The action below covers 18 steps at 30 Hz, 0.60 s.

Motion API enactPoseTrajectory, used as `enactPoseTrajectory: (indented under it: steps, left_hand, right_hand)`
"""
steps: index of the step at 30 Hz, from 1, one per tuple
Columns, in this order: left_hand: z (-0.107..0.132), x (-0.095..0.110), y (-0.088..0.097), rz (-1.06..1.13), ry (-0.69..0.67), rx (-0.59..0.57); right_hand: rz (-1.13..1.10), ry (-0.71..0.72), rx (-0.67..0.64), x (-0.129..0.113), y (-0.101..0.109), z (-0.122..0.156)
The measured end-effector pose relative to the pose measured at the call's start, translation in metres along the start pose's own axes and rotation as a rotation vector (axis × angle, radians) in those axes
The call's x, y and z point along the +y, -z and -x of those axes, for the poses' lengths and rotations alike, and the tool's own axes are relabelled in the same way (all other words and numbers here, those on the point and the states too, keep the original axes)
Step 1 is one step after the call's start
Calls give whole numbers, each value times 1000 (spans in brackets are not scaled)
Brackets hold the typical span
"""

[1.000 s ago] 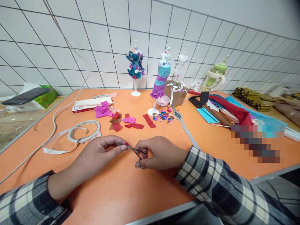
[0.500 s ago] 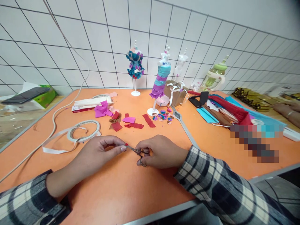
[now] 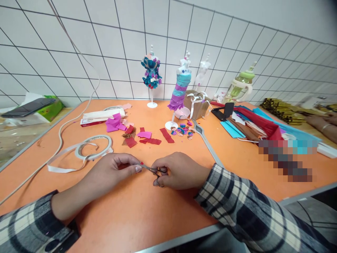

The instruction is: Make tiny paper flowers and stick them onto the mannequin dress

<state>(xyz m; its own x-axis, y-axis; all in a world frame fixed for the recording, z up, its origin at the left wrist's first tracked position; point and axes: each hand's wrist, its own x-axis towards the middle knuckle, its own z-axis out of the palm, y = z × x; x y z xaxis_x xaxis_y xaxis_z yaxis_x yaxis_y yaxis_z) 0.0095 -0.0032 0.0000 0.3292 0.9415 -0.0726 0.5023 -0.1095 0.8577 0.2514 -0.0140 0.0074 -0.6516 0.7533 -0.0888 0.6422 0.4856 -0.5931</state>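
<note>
Between thumb and finger, my left hand (image 3: 116,168) pinches a tiny piece of red paper (image 3: 141,163), mostly covered by the fingertips. Small metal scissors (image 3: 150,169) are in my right hand (image 3: 179,172), fingers in the loops, with the blades at the red piece. Beyond my hands lie red paper strips (image 3: 166,135), a pink piece of paper (image 3: 144,135) and a pile of small colourful paper cutouts (image 3: 185,130). A small white mannequin wrapped in blue and purple paper (image 3: 179,88) stands behind the cutouts.
A roll of white tape (image 3: 112,142) with a loose end lies left, near a white cable (image 3: 61,137). Another mannequin in teal ruffles (image 3: 152,72) stands at the back. Folded coloured paper (image 3: 263,121), a phone stand (image 3: 223,112) and a green-lidded bottle (image 3: 242,86) are right. Another person's hand (image 3: 321,124) is far right.
Both hands stay almost in place. The scissor blades have shifted slightly against the red piece at my left fingertips.
</note>
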Motion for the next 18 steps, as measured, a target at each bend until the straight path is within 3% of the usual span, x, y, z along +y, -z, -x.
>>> enactPoseTrajectory:
  steps: [18]
  left_hand:
    - [0,-7,0,-25,-19,29]
  right_hand:
    - [-49,-15,-18,-1,0,1]
